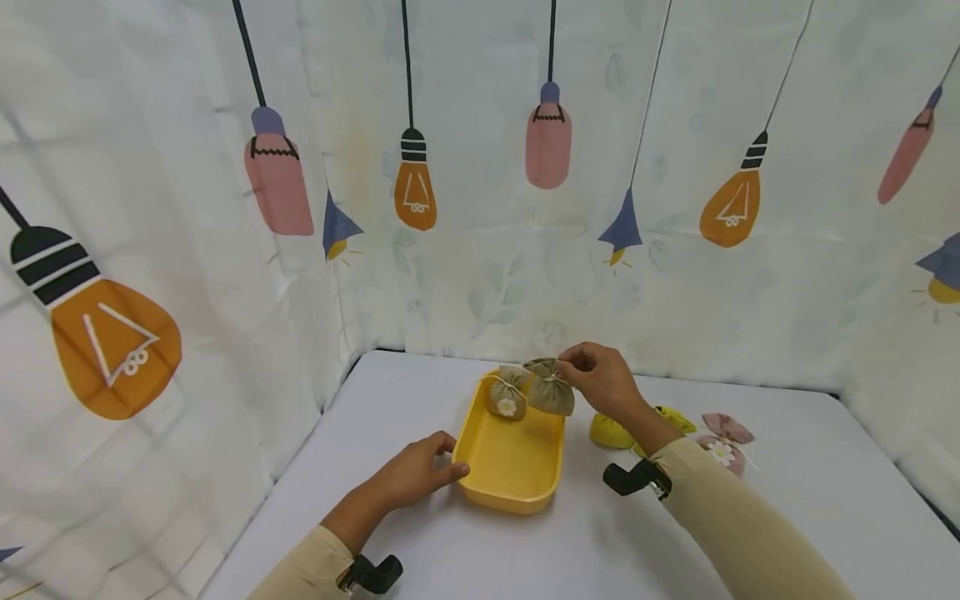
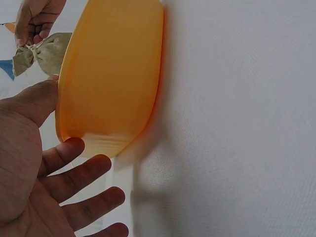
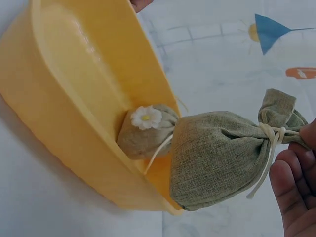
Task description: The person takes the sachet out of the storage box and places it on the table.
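In the head view, my right hand point(image 1: 600, 379) pinches the gathered top of a green drawstring pouch point(image 1: 551, 396). The pouch hangs over the far right end of a yellow plastic tub point(image 1: 506, 462); its cream cord is visible in the right wrist view. A brownish pouch point(image 3: 145, 129) with a white flower sits inside the tub's far end, beside the held one. At the tub's left side, my left hand point(image 1: 418, 471) holds the rim between thumb and index finger. Its other fingers point(image 2: 89, 173) are spread outside the wall.
On the white table point(image 1: 397, 400), right of the tub, lie bright yellow-green pouches point(image 1: 611, 432), partly hidden by my right forearm. A pink pouch point(image 1: 727, 450) with a white flower lies further right. A patterned curtain point(image 1: 480, 275) stands behind the table.
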A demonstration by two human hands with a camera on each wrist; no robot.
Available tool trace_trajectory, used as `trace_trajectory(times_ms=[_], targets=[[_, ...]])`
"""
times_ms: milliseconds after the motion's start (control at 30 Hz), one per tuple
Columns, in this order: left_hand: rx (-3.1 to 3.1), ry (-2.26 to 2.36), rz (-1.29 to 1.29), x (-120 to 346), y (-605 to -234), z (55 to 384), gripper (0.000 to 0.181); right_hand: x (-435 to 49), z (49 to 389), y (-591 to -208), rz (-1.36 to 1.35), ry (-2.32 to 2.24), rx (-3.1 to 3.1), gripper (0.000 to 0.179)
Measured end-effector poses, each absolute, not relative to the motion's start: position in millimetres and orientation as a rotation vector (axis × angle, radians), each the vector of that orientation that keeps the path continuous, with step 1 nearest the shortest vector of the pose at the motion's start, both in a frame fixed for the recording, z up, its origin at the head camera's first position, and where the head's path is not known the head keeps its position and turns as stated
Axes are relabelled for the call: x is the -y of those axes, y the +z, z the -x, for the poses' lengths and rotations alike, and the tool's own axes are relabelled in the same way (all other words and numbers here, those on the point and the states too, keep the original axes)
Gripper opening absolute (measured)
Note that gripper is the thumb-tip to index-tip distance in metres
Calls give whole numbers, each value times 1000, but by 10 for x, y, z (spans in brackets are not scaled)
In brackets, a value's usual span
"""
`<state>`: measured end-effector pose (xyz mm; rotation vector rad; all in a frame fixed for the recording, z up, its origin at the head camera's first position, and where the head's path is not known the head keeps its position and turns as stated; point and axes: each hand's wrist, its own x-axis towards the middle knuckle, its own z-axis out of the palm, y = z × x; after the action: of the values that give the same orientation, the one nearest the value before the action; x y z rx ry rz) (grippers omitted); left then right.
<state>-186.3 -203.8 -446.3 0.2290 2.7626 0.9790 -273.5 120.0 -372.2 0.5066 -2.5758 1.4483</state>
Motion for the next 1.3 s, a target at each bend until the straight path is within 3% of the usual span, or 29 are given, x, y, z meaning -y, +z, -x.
trace_trajectory(times_ms=[1300], targets=[[-2760, 993, -202, 2035, -4465, 1870, 46, -1885, 2331, -3645, -369, 1374, 2655, 19]])
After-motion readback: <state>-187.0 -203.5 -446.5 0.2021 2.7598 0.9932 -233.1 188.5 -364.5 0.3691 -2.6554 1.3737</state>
